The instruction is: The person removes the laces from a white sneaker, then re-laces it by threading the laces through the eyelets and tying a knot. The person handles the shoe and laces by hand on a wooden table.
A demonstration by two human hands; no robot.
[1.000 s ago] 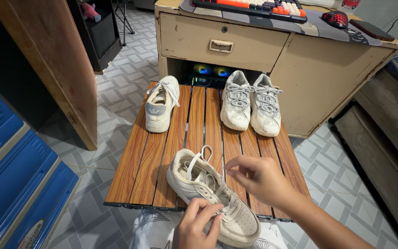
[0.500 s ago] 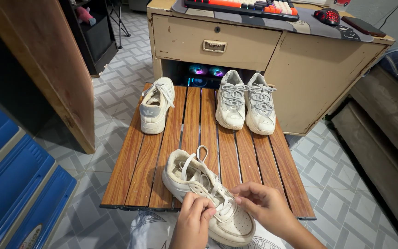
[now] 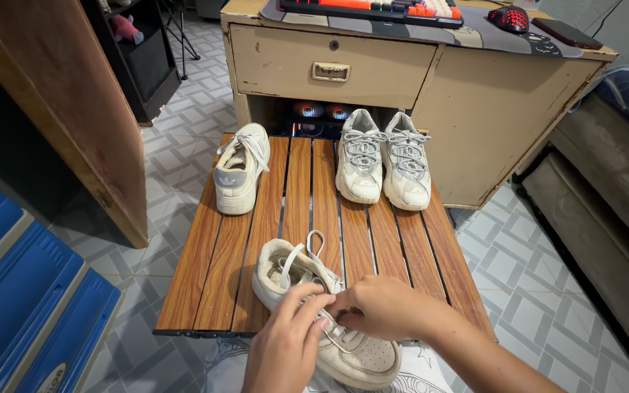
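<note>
A cream sneaker [image 3: 358, 353] lies at the near edge of a low slatted wooden table [image 3: 220, 262], toe toward me. My left hand [image 3: 285, 346] rests on its tongue, fingers pinching the white laces. My right hand [image 3: 380, 309] grips the laces [image 3: 307, 251] from the right side, fingers closed on them. A lace loop sticks up behind the hands. Its matching sneaker [image 3: 240, 177] stands at the table's far left. A pair of laced off-white sneakers [image 3: 384, 164] stands side by side at the far right.
A beige desk with a drawer [image 3: 329, 67] stands behind the table, with a keyboard [image 3: 373, 6] and a mouse [image 3: 507, 18] on top. Blue bins [image 3: 23, 306] sit at left, a wooden panel [image 3: 60, 94] leans beside them, and a bench [image 3: 606, 189] is at right. The floor is tiled.
Both hands have closed in over the middle of the near sneaker's laces. My right hand came down from holding a lace end up to gripping at the tongue.
</note>
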